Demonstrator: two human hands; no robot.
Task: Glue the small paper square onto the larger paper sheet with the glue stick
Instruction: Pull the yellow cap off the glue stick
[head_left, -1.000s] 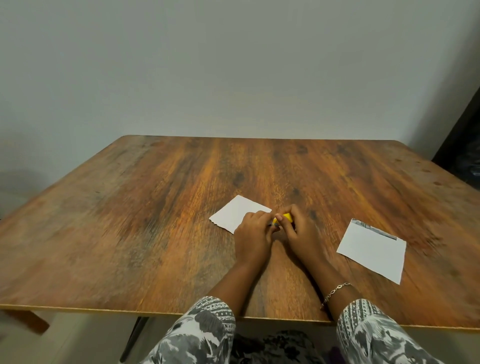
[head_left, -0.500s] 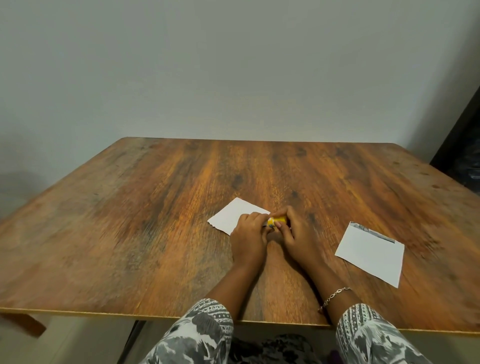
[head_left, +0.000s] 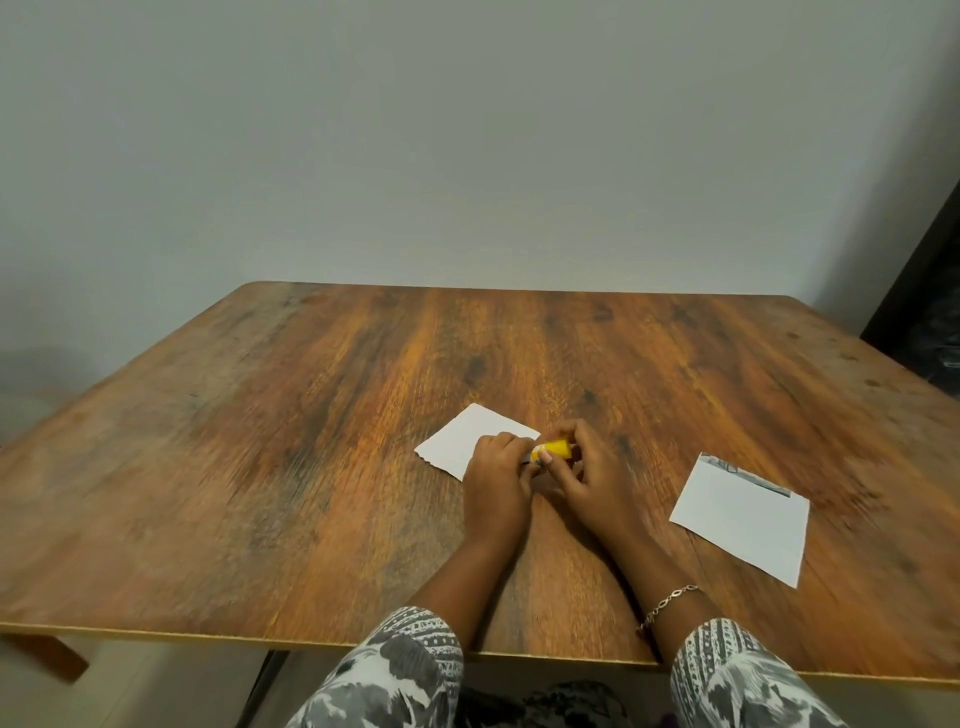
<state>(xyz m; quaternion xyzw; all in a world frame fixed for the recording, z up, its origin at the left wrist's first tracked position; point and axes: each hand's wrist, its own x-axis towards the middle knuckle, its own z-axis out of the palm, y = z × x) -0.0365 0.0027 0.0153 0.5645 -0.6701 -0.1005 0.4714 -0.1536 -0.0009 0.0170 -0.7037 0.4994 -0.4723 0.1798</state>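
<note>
Glue stick (head_left: 554, 448): yellow, held clear of the wooden table (head_left: 260, 467) between both hands, its long axis running roughly left to right. Whether its cap is on or off cannot be told; the fingers cover the ends.

Left hand (head_left: 498, 480): curled closed around the left end of the glue stick, knuckles up. Right hand (head_left: 587, 475): closed on the right end, fingers (head_left: 558, 434) wrapped over the top. The two hands touch each other at the stick. Judged step: uncapping or twisting up the glue, not yet applying it.

Small paper square (head_left: 470, 441): flat on the table, just left of and behind the glue stick, its near corner hidden under the left hand. It lies nearer the left hand.

Larger paper sheet (head_left: 743, 519): flat on the table, well to the right of the glue stick and slightly nearer the person, untouched, with a printed strip along its far edge. It lies nearer the right hand.

Assessment: once the stick is ready, the square is the closest target, immediately leftward.
</note>
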